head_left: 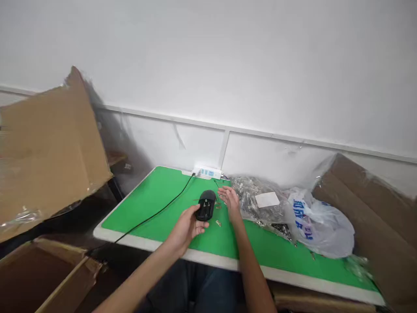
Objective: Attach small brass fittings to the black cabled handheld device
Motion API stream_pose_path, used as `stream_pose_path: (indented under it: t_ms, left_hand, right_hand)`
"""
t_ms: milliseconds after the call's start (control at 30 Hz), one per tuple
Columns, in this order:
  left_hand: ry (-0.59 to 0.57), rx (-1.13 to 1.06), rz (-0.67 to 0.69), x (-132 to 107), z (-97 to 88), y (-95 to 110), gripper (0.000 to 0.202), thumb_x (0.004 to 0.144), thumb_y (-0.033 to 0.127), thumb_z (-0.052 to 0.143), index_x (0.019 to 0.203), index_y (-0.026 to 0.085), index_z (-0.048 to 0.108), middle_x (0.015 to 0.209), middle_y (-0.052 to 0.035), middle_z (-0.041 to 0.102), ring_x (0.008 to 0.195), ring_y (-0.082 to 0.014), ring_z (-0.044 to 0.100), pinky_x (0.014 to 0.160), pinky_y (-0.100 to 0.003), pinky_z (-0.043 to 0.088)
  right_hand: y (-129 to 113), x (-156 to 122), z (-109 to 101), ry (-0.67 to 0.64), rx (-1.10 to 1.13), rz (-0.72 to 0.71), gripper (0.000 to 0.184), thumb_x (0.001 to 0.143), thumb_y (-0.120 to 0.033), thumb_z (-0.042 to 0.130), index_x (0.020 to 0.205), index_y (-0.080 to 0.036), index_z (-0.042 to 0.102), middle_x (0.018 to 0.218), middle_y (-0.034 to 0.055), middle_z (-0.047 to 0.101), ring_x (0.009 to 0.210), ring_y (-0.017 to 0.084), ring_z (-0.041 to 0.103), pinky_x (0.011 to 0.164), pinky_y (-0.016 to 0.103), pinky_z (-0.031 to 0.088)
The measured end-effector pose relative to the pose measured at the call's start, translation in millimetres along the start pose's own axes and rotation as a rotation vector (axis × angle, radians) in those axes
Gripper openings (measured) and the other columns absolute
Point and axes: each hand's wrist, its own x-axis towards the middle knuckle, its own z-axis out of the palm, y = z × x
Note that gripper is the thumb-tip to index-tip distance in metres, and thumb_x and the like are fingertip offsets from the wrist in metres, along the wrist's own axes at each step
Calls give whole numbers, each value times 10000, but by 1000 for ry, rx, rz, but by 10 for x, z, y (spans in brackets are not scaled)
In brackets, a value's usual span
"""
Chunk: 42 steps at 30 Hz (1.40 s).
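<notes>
My left hand (186,229) grips a black oval plastic housing (206,206), shaped like a computer mouse, above the green tabletop. The thumb presses on its near left edge while the fingers pass underneath. An open recess with small metal contacts faces up toward me. Beside its right end, my right hand (230,201) is spread, fingers stretched out and apart from the housing. Small metal pieces (218,223) lie scattered on the green mat (140,206) between and below my hands; their exact kind is too small to tell.
A white power strip (208,172) lies at the back edge, with a black cable (159,211) running across the mat. Clear bags of metal parts (250,191) and a white plastic bag (322,226) fill the right side. Cardboard boxes flank the table (48,148).
</notes>
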Motion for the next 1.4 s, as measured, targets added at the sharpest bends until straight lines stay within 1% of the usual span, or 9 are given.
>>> stream_pose_path:
  t_ms: [200, 433, 633, 800, 933, 1033, 1167, 1300, 1400]
  left_hand:
    - [-38, 47, 42, 61, 69, -178, 238, 770, 344, 736, 832, 146, 622, 663, -28, 640, 510, -142, 591, 434, -223, 491]
    - [-45, 41, -51, 211, -66, -366, 430, 670, 480, 807, 910, 148, 678, 726, -38, 674, 586, -158, 575, 502, -254, 499]
    - [-4, 281, 117, 446, -374, -281, 576, 666, 508, 816, 1105, 140, 758, 934, -83, 753, 802, -228, 665, 602, -262, 512]
    - [-52, 399, 99, 456, -713, -361, 662, 649, 576, 848, 1132, 132, 763, 980, -99, 760, 644, -177, 606, 470, -248, 457]
    - [42, 416, 84, 408, -983, -408, 656, 644, 542, 890, 1155, 155, 748, 1016, -92, 764, 496, -112, 538, 396, -233, 415]
    - [94, 397, 96, 430, -1095, -300, 599, 673, 464, 904, 1162, 166, 729, 960, -82, 766, 480, -121, 570, 369, -221, 399]
    - [5, 263, 77, 473, -948, 19, 455, 762, 442, 868, 1057, 141, 695, 761, -64, 732, 551, -162, 668, 388, -189, 419]
    - [-72, 55, -69, 441, -520, 364, 245, 865, 312, 796, 926, 135, 639, 825, -85, 749, 578, -134, 692, 484, -178, 520]
    - [-96, -10, -139, 384, -219, 504, 119, 947, 232, 680, 954, 125, 629, 831, -104, 753, 582, -144, 703, 516, -198, 559]
  right_hand:
    - [18, 16, 14, 11, -44, -30, 427, 880, -613, 685, 1100, -248, 708, 1095, 66, 784, 1052, 245, 720, 945, 368, 529]
    - [24, 80, -26, 103, -41, -126, 432, 943, -621, 564, 1096, -245, 711, 1152, 77, 764, 1194, 260, 676, 1077, 417, 461]
    - [37, 110, -65, 112, -93, -155, 430, 940, -618, 564, 1082, -241, 715, 1137, 83, 760, 1201, 274, 672, 1118, 453, 444]
    - [102, 117, -78, 97, -191, -138, 409, 938, -603, 583, 1081, -248, 728, 1155, 78, 758, 1205, 282, 659, 1130, 454, 429]
    - [119, 127, -84, 101, -226, -133, 414, 948, -602, 559, 1083, -250, 732, 1184, 76, 749, 1214, 285, 649, 1132, 449, 426]
    - [114, 141, -87, 107, -248, -132, 419, 943, -607, 556, 1078, -254, 737, 1188, 74, 749, 1217, 286, 647, 1132, 446, 421]
    - [114, 150, -102, 97, -257, -144, 398, 941, -589, 571, 1088, -256, 734, 1189, 71, 748, 1223, 281, 646, 1138, 448, 410]
    - [117, 134, -122, 93, -253, -131, 397, 922, -594, 602, 1081, -252, 728, 1178, 74, 749, 1221, 284, 644, 1133, 442, 413]
    - [98, 118, -119, 109, -257, -125, 397, 921, -594, 603, 1082, -250, 719, 1181, 73, 746, 1228, 284, 634, 1131, 436, 406]
